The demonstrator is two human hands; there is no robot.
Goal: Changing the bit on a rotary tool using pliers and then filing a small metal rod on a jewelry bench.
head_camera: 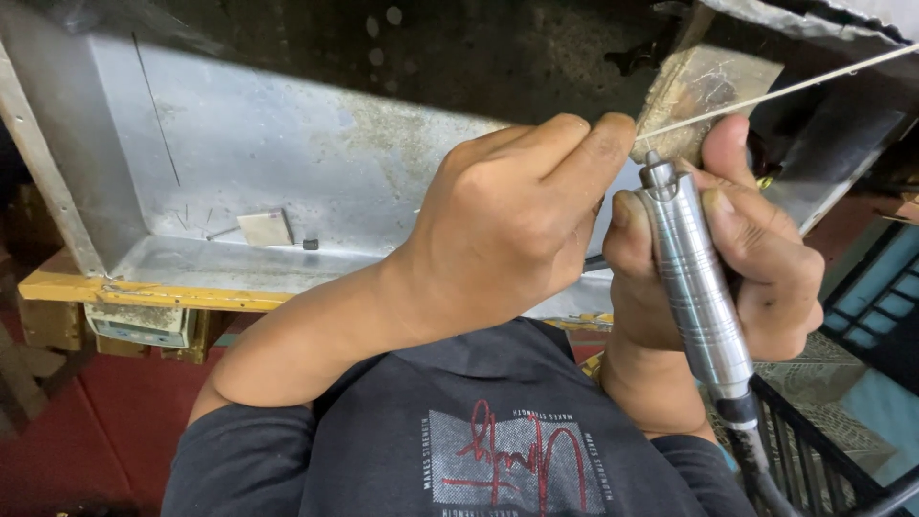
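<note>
Gripping a ribbed silver rotary handpiece (694, 287), the right hand (737, 258) sets its tip against a thin pale wire (766, 96) pinched by the left hand (517, 220) over a worn wooden bench peg (704, 86). Contact point is probably hidden; work looks midway.

The left hand (507, 230) hides whatever its fingertips pinch. The rotary handpiece (694, 287) tip is too small to tell; its hose leaves the near edge.

rotary handpiece (694, 287): ribbed silver cylinder, tip up, dark hose below | wire (766, 94): thin, pale, taut, slanting up-right
</note>
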